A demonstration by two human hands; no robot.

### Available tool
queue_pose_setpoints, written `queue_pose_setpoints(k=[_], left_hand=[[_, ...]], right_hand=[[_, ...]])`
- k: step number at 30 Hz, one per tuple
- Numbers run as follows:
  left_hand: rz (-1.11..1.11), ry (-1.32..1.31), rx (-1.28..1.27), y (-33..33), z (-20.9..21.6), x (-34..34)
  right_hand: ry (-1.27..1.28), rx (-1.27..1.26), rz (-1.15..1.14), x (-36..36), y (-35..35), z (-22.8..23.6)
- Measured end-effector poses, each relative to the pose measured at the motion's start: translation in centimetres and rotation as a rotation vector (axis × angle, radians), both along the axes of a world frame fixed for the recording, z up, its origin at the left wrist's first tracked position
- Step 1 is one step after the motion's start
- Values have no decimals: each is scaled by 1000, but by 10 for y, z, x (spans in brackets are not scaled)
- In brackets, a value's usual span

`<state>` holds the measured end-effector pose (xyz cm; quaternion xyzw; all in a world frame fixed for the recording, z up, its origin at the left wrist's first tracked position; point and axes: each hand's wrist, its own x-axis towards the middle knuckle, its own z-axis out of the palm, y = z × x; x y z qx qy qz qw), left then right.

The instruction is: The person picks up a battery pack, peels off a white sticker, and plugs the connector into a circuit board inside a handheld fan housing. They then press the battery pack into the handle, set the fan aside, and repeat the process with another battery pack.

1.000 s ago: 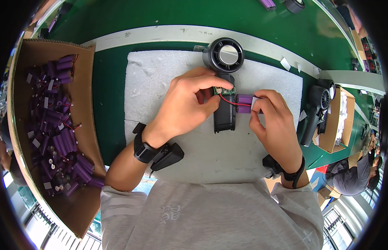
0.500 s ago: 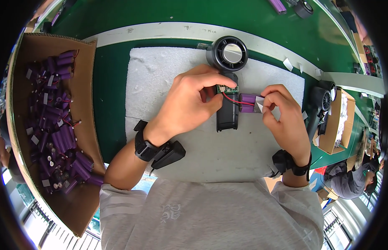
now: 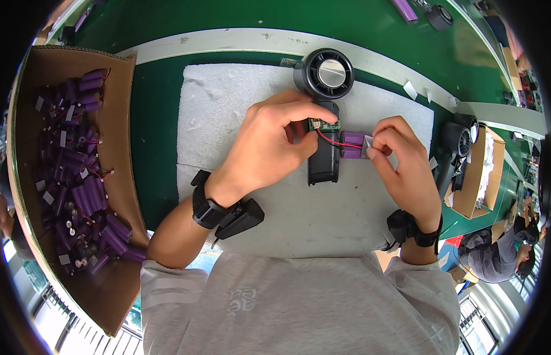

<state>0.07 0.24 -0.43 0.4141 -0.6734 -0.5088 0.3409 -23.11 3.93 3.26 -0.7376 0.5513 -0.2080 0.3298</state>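
Observation:
A black handheld fan (image 3: 324,164) lies on the white foam sheet (image 3: 210,97), its round head at the far end and its handle toward me. A small green circuit board (image 3: 324,125) shows at the top of the handle. My left hand (image 3: 264,139) grips the handle there, thumb and index finger around the board. Red wires run from the board to a purple battery pack (image 3: 351,145), which sits just right of the handle. At the pack's right end, my right hand (image 3: 405,160) pinches a whitish tab (image 3: 368,147). Its fingertips partly cover the tab.
On the left stands a cardboard box (image 3: 118,148) holding many purple battery packs (image 3: 92,195). Further fans (image 3: 462,139) and a small carton (image 3: 488,171) are at the right. A pale rail (image 3: 228,42) crosses the green table behind the foam. Another person (image 3: 500,257) is at far right.
Both hands stay almost in place. The right fingers have shifted slightly on the tab at the battery pack's end; the whole view has moved a little.

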Motion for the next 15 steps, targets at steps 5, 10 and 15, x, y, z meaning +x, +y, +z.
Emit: queue_pose_setpoints(k=[5,10,15], left_hand=[[20,-3,-15,0,0,-1],[22,2,-9,0,-2,0],[12,7,-25,0,-1,0]], right_hand=[[-99,-191,-147,-11,-7,8],[-240,201,-49,-22,-3,22],[-193,510,-85,-16,-10,23]])
